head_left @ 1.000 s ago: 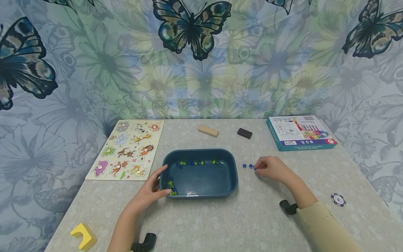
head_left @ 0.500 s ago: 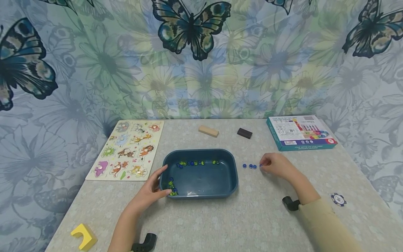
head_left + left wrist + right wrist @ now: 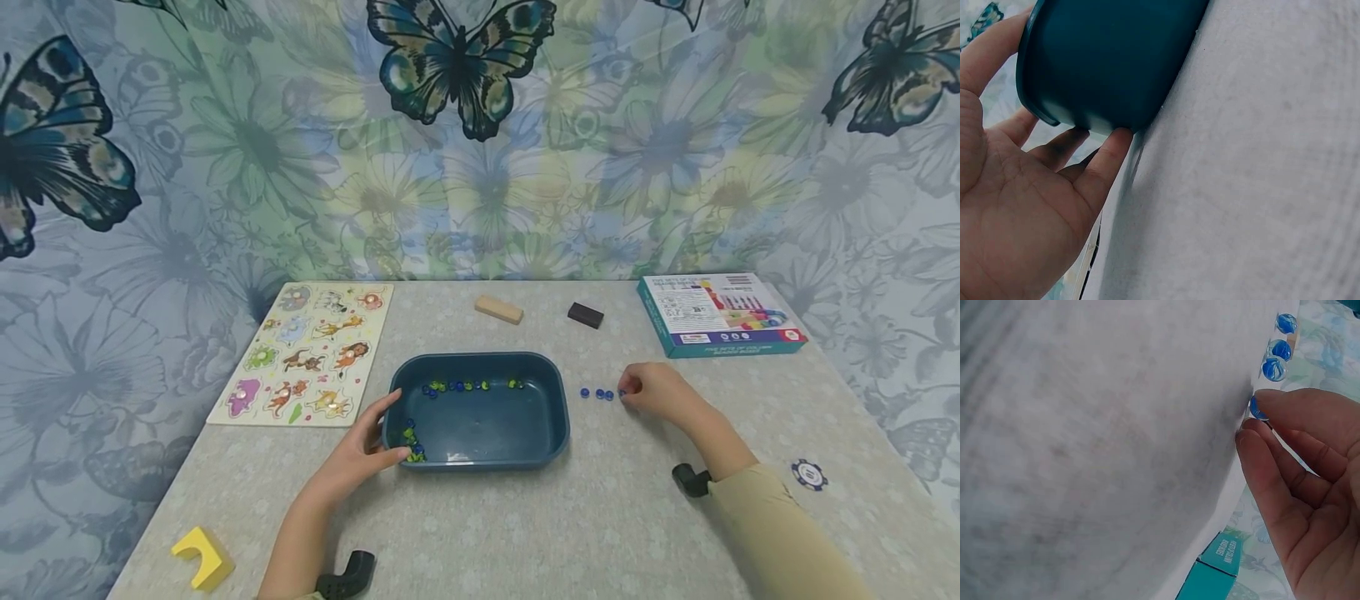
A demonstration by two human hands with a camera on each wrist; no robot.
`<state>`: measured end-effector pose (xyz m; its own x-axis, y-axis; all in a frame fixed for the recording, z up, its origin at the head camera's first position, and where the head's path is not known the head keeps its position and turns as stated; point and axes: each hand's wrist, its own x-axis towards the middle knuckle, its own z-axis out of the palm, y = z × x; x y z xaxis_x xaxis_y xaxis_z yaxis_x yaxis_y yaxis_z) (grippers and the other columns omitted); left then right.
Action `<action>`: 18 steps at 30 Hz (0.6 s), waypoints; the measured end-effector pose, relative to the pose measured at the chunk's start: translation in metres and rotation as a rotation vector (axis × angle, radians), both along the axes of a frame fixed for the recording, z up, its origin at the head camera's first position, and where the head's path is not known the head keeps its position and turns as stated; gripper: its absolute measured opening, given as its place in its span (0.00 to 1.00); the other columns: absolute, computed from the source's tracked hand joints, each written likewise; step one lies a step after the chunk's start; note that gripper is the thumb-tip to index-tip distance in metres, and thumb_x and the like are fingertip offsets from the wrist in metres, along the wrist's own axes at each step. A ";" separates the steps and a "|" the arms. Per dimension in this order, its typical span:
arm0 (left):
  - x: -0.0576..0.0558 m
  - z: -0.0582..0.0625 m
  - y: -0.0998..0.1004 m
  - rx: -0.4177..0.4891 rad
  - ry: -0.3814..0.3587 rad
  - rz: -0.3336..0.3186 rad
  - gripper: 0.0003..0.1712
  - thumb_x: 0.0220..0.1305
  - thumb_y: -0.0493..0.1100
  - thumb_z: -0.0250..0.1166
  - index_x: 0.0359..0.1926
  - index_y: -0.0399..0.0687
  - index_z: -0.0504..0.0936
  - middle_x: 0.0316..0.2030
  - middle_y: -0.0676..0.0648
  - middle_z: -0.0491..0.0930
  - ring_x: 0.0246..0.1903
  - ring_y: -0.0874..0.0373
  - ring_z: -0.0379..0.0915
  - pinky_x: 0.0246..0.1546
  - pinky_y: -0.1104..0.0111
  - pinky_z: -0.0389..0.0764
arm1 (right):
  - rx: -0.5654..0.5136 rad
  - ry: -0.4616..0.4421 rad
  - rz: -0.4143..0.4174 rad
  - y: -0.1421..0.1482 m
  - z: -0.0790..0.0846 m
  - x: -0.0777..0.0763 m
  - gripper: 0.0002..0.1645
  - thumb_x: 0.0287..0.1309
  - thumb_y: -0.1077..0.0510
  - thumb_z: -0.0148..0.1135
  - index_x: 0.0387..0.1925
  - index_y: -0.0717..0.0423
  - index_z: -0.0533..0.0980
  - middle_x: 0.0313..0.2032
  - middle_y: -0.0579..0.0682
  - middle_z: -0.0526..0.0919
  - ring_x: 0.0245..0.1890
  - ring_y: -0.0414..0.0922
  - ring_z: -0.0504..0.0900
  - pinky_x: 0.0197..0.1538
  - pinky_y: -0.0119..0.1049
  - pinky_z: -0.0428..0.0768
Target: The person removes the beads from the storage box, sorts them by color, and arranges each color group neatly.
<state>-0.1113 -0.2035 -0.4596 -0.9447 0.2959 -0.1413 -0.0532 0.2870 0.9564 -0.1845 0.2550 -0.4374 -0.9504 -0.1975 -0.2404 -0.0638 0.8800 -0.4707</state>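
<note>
A dark teal plastic tub sits mid-table with several blue and several green-yellow marbles along its back wall and in its front left corner. My left hand grips the tub's left end, thumb over the rim and fingers against the outer wall, as the left wrist view also shows. To the right of the tub, three blue marbles lie in a row. At the row's right end, my right hand pinches another blue marble between thumb and fingers, close over the tabletop.
An animal puzzle board lies at left, a yellow arched block at front left. Behind the tub are a wooden block and a black block. A teal-sided box lies back right, a poker chip at right.
My right hand has shifted a little to the right, leaving the third blue marble in the row uncovered, and now pinches a further marble. My left hand stays on the tub.
</note>
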 end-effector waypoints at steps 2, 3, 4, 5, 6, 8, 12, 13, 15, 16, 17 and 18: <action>0.000 0.000 0.000 0.003 0.002 -0.001 0.44 0.58 0.43 0.67 0.70 0.65 0.53 0.72 0.45 0.43 0.68 0.35 0.39 0.61 0.40 0.50 | 0.005 0.003 0.005 0.000 0.000 0.000 0.05 0.52 0.62 0.65 0.32 0.56 0.79 0.26 0.48 0.77 0.28 0.44 0.73 0.36 0.38 0.75; 0.000 0.000 0.000 0.004 0.004 -0.001 0.44 0.58 0.43 0.67 0.70 0.65 0.53 0.72 0.45 0.43 0.68 0.35 0.39 0.61 0.40 0.51 | 0.006 0.004 0.010 0.000 0.001 0.000 0.05 0.51 0.62 0.65 0.33 0.56 0.79 0.26 0.48 0.77 0.29 0.44 0.73 0.36 0.38 0.75; 0.000 0.000 0.000 0.003 0.004 0.000 0.44 0.58 0.43 0.67 0.70 0.65 0.53 0.72 0.45 0.43 0.68 0.35 0.40 0.61 0.41 0.51 | 0.008 0.004 0.019 0.000 0.002 0.001 0.06 0.51 0.62 0.65 0.33 0.56 0.79 0.27 0.48 0.77 0.29 0.44 0.73 0.36 0.38 0.75; 0.000 0.000 0.000 0.005 0.003 0.000 0.44 0.57 0.43 0.67 0.70 0.65 0.53 0.72 0.45 0.43 0.68 0.35 0.40 0.61 0.41 0.51 | 0.009 0.005 0.026 0.001 0.003 0.001 0.06 0.52 0.62 0.65 0.34 0.56 0.79 0.27 0.48 0.78 0.29 0.44 0.73 0.36 0.38 0.75; -0.001 0.000 0.001 0.005 0.002 -0.001 0.44 0.57 0.43 0.67 0.70 0.66 0.53 0.72 0.45 0.43 0.68 0.36 0.40 0.61 0.41 0.51 | 0.010 0.005 0.035 0.001 0.005 0.001 0.07 0.52 0.63 0.65 0.36 0.57 0.79 0.28 0.48 0.78 0.29 0.44 0.73 0.36 0.38 0.75; -0.001 0.000 0.001 0.003 -0.003 0.000 0.45 0.57 0.43 0.67 0.70 0.67 0.54 0.72 0.46 0.43 0.68 0.36 0.40 0.62 0.42 0.52 | 0.004 0.016 0.056 0.003 0.011 0.002 0.09 0.53 0.63 0.64 0.38 0.58 0.79 0.29 0.48 0.78 0.29 0.44 0.73 0.36 0.38 0.75; -0.001 0.000 0.001 -0.010 -0.014 0.005 0.45 0.57 0.44 0.68 0.70 0.68 0.54 0.72 0.46 0.42 0.69 0.36 0.39 0.62 0.42 0.51 | -0.032 0.082 0.063 -0.003 0.029 0.003 0.13 0.57 0.60 0.62 0.43 0.60 0.78 0.31 0.49 0.79 0.30 0.44 0.74 0.35 0.38 0.76; -0.001 0.000 0.001 -0.012 -0.016 0.007 0.45 0.57 0.45 0.68 0.70 0.68 0.54 0.72 0.46 0.42 0.69 0.36 0.39 0.62 0.42 0.51 | -0.046 0.104 0.064 -0.007 0.034 0.004 0.13 0.58 0.59 0.61 0.44 0.60 0.78 0.31 0.49 0.80 0.31 0.44 0.75 0.35 0.38 0.76; -0.001 0.000 0.000 -0.013 -0.016 0.008 0.44 0.57 0.45 0.67 0.70 0.68 0.54 0.72 0.46 0.42 0.69 0.35 0.38 0.62 0.41 0.50 | -0.078 0.147 0.065 -0.019 0.042 0.005 0.13 0.59 0.58 0.60 0.44 0.58 0.78 0.32 0.48 0.80 0.32 0.44 0.76 0.36 0.38 0.77; -0.001 0.000 0.000 -0.012 -0.017 0.007 0.44 0.57 0.45 0.67 0.70 0.68 0.53 0.72 0.46 0.41 0.69 0.35 0.38 0.62 0.41 0.50 | -0.096 0.165 0.073 -0.026 0.046 0.007 0.13 0.59 0.57 0.60 0.44 0.57 0.78 0.33 0.47 0.80 0.33 0.43 0.76 0.36 0.37 0.77; -0.001 0.000 0.000 -0.010 -0.017 0.006 0.44 0.57 0.44 0.67 0.70 0.69 0.53 0.72 0.46 0.41 0.69 0.35 0.38 0.62 0.41 0.50 | -0.116 0.180 0.088 -0.035 0.050 0.008 0.12 0.59 0.57 0.60 0.44 0.55 0.78 0.32 0.47 0.80 0.33 0.43 0.76 0.35 0.37 0.77; -0.001 0.000 0.000 -0.008 -0.015 0.006 0.44 0.57 0.44 0.67 0.70 0.68 0.53 0.72 0.46 0.41 0.68 0.35 0.38 0.62 0.41 0.50 | -0.136 0.195 0.114 -0.043 0.052 0.010 0.12 0.59 0.57 0.60 0.44 0.55 0.79 0.32 0.46 0.80 0.33 0.43 0.76 0.35 0.36 0.77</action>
